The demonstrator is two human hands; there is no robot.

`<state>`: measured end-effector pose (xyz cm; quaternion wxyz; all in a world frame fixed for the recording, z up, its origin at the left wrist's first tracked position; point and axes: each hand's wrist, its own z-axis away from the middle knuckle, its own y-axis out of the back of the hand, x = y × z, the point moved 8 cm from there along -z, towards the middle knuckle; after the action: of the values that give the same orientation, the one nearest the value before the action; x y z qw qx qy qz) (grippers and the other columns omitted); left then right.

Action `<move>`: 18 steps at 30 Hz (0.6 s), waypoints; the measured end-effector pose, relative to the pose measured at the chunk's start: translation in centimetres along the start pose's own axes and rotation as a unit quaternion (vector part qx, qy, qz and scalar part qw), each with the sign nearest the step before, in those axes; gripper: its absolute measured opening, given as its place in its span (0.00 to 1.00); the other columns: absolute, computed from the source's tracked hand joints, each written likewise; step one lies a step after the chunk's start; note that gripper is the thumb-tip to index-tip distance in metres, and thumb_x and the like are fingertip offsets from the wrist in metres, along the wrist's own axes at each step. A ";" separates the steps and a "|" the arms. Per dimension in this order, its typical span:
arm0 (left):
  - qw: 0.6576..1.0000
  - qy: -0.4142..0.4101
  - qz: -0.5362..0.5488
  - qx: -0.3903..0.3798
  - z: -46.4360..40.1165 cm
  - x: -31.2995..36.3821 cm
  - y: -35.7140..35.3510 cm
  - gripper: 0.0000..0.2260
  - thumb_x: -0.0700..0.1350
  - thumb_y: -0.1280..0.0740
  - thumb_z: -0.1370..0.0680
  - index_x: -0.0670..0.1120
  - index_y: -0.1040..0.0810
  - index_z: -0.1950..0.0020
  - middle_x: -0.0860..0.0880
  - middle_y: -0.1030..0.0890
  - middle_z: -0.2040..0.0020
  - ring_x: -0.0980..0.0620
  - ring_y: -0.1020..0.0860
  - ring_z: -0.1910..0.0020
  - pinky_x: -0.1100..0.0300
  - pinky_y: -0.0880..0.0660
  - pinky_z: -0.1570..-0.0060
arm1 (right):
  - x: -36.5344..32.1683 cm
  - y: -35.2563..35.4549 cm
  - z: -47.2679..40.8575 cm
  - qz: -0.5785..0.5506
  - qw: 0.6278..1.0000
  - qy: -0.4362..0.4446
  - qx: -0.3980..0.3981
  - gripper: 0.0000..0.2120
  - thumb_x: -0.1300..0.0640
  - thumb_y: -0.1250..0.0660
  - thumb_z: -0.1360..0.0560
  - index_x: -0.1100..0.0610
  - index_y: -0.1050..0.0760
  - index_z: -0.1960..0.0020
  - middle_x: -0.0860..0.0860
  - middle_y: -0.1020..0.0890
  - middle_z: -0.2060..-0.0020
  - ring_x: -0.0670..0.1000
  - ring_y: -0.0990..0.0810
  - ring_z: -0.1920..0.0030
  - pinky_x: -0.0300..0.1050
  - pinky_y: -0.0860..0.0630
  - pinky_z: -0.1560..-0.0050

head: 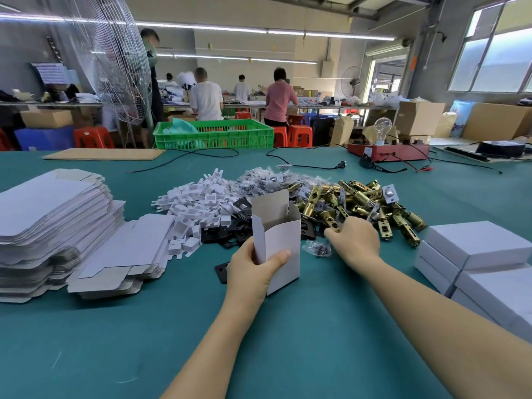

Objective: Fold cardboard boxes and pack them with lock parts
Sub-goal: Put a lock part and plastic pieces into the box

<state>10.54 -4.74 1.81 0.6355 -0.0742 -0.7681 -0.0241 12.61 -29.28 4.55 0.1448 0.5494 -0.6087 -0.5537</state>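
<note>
Holding: left hand grips small upright white cardboard box, top flaps open, inside unseen.
Right hand: right hand closes round brass cylindrical latch from glinting heap of brass latches.
Left: stacked flat white carton blanks.
Right: closed white boxes.
Surface: teal felt table.

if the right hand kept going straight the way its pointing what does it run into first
The right hand points up and left, its fingers already on a brass latch at the near edge of the brass latch pile. Further along lie the black plates, though depth is hard to judge.
</note>
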 end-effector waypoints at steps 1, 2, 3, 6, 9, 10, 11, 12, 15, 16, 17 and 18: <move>1.000 0.000 -0.002 -0.001 0.0 0.0 0.0 0.11 0.44 0.23 0.28 0.56 0.19 0.51 0.58 0.16 0.55 0.54 0.18 0.53 0.49 0.20 0.48 | 0.4 0.6 0.0 -0.019 0.999 -0.008 0.024 0.21 0.52 0.34 0.28 0.57 0.40 0.73 0.51 0.37 0.77 0.52 0.39 0.75 0.40 0.45 0.75; 1.000 0.000 -0.003 -0.002 0.0 0.0 -0.1 0.11 0.43 0.24 0.28 0.56 0.19 0.50 0.58 0.15 0.55 0.54 0.18 0.52 0.49 0.20 0.47 | 0.9 1.2 0.1 -0.040 0.998 -0.016 0.048 0.20 0.51 0.34 0.28 0.58 0.38 0.72 0.52 0.34 0.76 0.52 0.38 0.74 0.41 0.43 0.74; 1.000 0.000 -0.004 -0.004 0.0 0.0 -0.1 0.11 0.43 0.24 0.28 0.56 0.19 0.50 0.57 0.15 0.54 0.53 0.18 0.52 0.49 0.20 0.47 | 1.3 1.8 0.2 -0.062 0.995 -0.023 0.072 0.19 0.49 0.34 0.28 0.59 0.34 0.71 0.53 0.31 0.75 0.52 0.36 0.73 0.41 0.42 0.73; 1.000 -0.001 -0.008 -0.009 0.0 0.0 -0.3 0.12 0.44 0.24 0.28 0.56 0.19 0.49 0.58 0.15 0.54 0.54 0.18 0.51 0.52 0.20 0.48 | 2.6 3.2 1.1 -0.150 0.978 -0.048 0.135 0.18 0.49 0.34 0.29 0.63 0.28 0.68 0.55 0.25 0.72 0.52 0.31 0.68 0.43 0.38 0.70; 1.000 -0.001 -0.008 -0.010 0.0 0.0 -0.3 0.12 0.43 0.23 0.28 0.56 0.19 0.48 0.58 0.15 0.53 0.54 0.18 0.51 0.52 0.20 0.48 | 4.2 4.3 2.0 -0.197 0.962 -0.096 0.166 0.19 0.47 0.35 0.29 0.59 0.29 0.72 0.51 0.28 0.76 0.51 0.31 0.70 0.43 0.39 0.70; 1.000 -0.002 -0.008 -0.010 0.0 0.0 -0.3 0.13 0.43 0.23 0.29 0.55 0.19 0.48 0.58 0.15 0.53 0.54 0.18 0.51 0.53 0.20 0.48 | 4.8 4.6 1.9 -0.209 0.956 -0.116 0.171 0.20 0.47 0.35 0.29 0.59 0.29 0.73 0.51 0.29 0.77 0.50 0.32 0.71 0.43 0.39 0.70; 1.000 -0.003 -0.009 -0.011 0.0 0.0 -0.4 0.13 0.42 0.23 0.29 0.55 0.19 0.49 0.58 0.15 0.53 0.55 0.18 0.51 0.53 0.20 0.49 | 5.5 5.0 1.8 -0.230 0.948 -0.138 0.173 0.20 0.47 0.36 0.29 0.60 0.29 0.73 0.52 0.29 0.77 0.52 0.32 0.72 0.44 0.38 0.69; 1.000 -0.003 -0.011 -0.013 0.0 -0.1 -0.4 0.13 0.42 0.23 0.29 0.56 0.19 0.49 0.59 0.15 0.54 0.56 0.18 0.52 0.55 0.20 0.50 | 6.3 5.2 1.6 -0.257 0.938 -0.160 0.172 0.21 0.46 0.36 0.29 0.60 0.28 0.73 0.53 0.29 0.77 0.53 0.31 0.72 0.45 0.36 0.68; 1.000 -0.011 -0.011 -0.016 0.0 0.0 -0.5 0.14 0.41 0.23 0.29 0.56 0.19 0.49 0.60 0.15 0.54 0.59 0.18 0.55 0.63 0.21 0.56 | 7.5 6.4 1.2 -0.316 0.909 -0.203 0.179 0.22 0.46 0.36 0.28 0.61 0.28 0.74 0.54 0.27 0.77 0.55 0.28 0.71 0.45 0.35 0.68; 1.000 -0.012 -0.010 -0.017 0.0 0.0 -0.5 0.14 0.41 0.23 0.29 0.56 0.19 0.49 0.60 0.15 0.54 0.60 0.18 0.56 0.66 0.21 0.58 | 7.6 7.0 1.2 -0.327 0.903 -0.204 0.190 0.23 0.47 0.36 0.28 0.60 0.29 0.76 0.53 0.28 0.78 0.54 0.30 0.72 0.45 0.34 0.68; 1.000 -0.011 -0.010 -0.020 0.1 0.0 -0.6 0.14 0.41 0.23 0.29 0.57 0.19 0.49 0.60 0.15 0.54 0.61 0.18 0.56 0.67 0.21 0.59 | 7.5 7.7 1.1 -0.339 0.897 -0.201 0.200 0.22 0.47 0.35 0.29 0.60 0.29 0.76 0.53 0.28 0.78 0.53 0.31 0.73 0.46 0.33 0.66; 1.000 -0.011 -0.012 -0.025 0.1 0.0 -0.7 0.14 0.40 0.24 0.29 0.57 0.19 0.50 0.60 0.15 0.55 0.61 0.18 0.57 0.67 0.21 0.58 | 7.1 8.4 1.0 -0.355 0.892 -0.194 0.201 0.22 0.46 0.35 0.30 0.62 0.27 0.74 0.55 0.26 0.77 0.53 0.30 0.72 0.48 0.30 0.64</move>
<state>10.31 -5.41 1.87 0.6248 -0.0807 -0.7750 -0.0498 5.05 -36.46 8.20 -0.2963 0.6279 -0.4871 -0.5298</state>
